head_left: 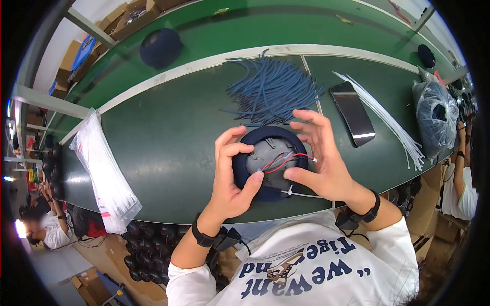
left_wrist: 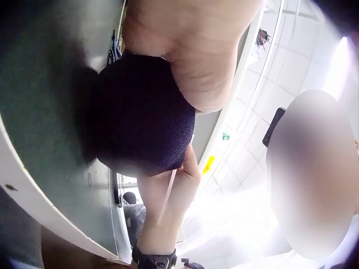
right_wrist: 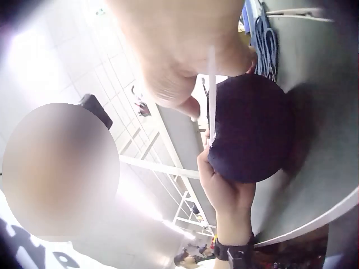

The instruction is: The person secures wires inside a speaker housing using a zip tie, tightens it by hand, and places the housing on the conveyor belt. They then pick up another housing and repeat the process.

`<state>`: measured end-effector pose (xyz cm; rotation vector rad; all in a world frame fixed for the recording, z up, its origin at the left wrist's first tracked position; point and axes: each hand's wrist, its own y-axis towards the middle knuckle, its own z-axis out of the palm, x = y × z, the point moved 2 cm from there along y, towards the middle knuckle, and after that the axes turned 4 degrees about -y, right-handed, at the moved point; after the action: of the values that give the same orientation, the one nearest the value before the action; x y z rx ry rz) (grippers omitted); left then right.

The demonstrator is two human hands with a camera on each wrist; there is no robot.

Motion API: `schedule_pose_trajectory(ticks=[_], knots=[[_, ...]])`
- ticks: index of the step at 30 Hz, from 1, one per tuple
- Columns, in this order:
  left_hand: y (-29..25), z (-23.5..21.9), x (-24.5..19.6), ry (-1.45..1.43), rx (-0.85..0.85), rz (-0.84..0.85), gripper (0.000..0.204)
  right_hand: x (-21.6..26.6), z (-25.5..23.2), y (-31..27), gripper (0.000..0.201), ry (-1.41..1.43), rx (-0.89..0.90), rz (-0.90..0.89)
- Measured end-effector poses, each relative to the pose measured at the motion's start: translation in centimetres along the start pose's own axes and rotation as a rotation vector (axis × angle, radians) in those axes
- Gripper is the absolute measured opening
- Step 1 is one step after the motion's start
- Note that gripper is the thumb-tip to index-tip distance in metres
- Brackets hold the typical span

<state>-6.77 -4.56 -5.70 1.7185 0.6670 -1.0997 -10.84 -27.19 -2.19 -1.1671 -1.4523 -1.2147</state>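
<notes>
A round navy fabric-covered shell (head_left: 270, 133) sits on the green table near its front edge, its grey plastic inside facing up. Red and black wires (head_left: 286, 159) with a small white plug lie across it. A white cable tie (head_left: 301, 194) is looped at the near side, its tail pointing right. My left hand (head_left: 229, 171) grips the shell's left side, thumb over the rim by the wires. My right hand (head_left: 326, 163) is spread around the right side, thumb above the grey inside and fingers raised. In the left wrist view the woven dome (left_wrist: 143, 115) hides the inside.
Blue cords (head_left: 270, 86) lie heaped beyond the shell. To the right are a black phone (head_left: 353, 113), loose white cable ties (head_left: 388, 122) and a plastic bag (head_left: 435, 120). A bag of white ties (head_left: 104, 173) lies left. Another navy dome (head_left: 161, 48) stands behind.
</notes>
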Motion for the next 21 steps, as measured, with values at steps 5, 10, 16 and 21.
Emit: schedule_pose_trajectory(ticks=[5, 10, 16, 21], knots=[[0.6, -0.2, -1.2, 0.168, 0.082, 0.039, 0.039, -2.3, -0.1, -0.4, 0.039, 0.244, -0.045, 0.055], [0.8, 0.0, -1.0, 0.219, 0.084, 0.097, 0.026, -0.6, -0.3, -0.3, 0.023, -0.490, -0.029, -0.299], [0.7, -0.7, -0.7, 0.281, 0.111, 0.212, 0.023, 0.4, -1.3, 0.1, 0.024, -0.504, 0.047, -0.297], [0.4, -0.8, -4.0, 0.365, 0.021, 0.347, 0.047, 3.8, -3.4, -1.9, 0.025, -0.516, 0.078, -0.313]])
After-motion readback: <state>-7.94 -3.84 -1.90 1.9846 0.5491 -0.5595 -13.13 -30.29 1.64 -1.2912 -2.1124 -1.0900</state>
